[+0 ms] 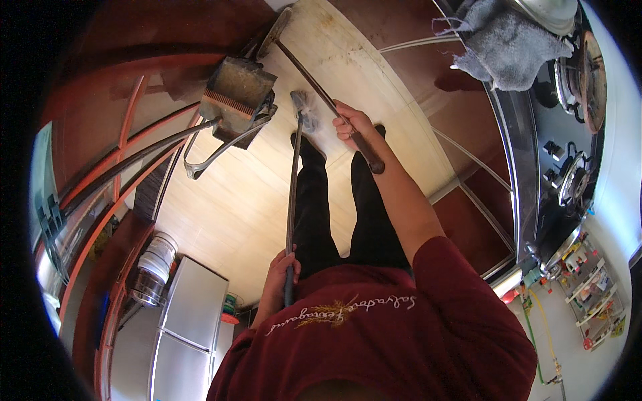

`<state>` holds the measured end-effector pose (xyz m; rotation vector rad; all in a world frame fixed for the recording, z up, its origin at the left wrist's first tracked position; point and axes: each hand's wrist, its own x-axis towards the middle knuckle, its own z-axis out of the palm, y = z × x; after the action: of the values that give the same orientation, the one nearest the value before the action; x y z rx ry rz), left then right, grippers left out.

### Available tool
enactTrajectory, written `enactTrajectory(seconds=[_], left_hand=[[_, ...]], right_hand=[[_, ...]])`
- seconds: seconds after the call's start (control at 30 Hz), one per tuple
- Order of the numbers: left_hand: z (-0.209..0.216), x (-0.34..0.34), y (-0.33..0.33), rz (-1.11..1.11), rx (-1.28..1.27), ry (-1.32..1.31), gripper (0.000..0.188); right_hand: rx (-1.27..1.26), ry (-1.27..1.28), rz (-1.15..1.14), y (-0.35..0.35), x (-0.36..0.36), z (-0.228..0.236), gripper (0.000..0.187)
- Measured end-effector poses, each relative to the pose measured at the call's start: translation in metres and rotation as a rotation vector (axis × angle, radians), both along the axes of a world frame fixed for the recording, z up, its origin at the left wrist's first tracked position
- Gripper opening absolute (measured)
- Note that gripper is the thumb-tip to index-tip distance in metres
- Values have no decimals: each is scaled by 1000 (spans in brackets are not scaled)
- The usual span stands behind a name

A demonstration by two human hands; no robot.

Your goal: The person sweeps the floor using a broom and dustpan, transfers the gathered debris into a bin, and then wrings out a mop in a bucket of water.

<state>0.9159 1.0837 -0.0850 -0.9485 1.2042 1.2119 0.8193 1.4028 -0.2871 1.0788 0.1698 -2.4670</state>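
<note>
My left hand [275, 275] is closed round the upper part of a long broom handle [292, 187]. At its lower end, a small greyish head [305, 111] rests on the floor just beyond my feet. My right hand [352, 124] grips a second, darker long-handled tool [309, 75] near its top. That handle slants away to the far left, ending in a flat, brownish-edged head [273, 33]; its exact kind is unclear. Close to that head stands a dark dustpan [235, 100] with a row of orange comb teeth.
A grey looped frame [221, 155] sits beside the dustpan. Red cabinets [468, 127] line the right, under a counter with a gas stove [574, 179] and a grey cloth [511, 47]. Stacked white buckets [158, 257] and a silver fridge [194, 301] stand at the lower left.
</note>
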Motion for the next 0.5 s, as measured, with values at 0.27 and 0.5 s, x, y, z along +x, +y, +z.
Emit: enactTrajectory(seconds=[0.27, 0.5], left_hand=[[3, -10, 7, 7, -12, -5, 32], [-11, 4, -6, 33, 45, -15, 33]], right_hand=[[34, -190, -219, -4, 142, 45, 29], [-76, -81, -276, -10, 136, 94, 31]])
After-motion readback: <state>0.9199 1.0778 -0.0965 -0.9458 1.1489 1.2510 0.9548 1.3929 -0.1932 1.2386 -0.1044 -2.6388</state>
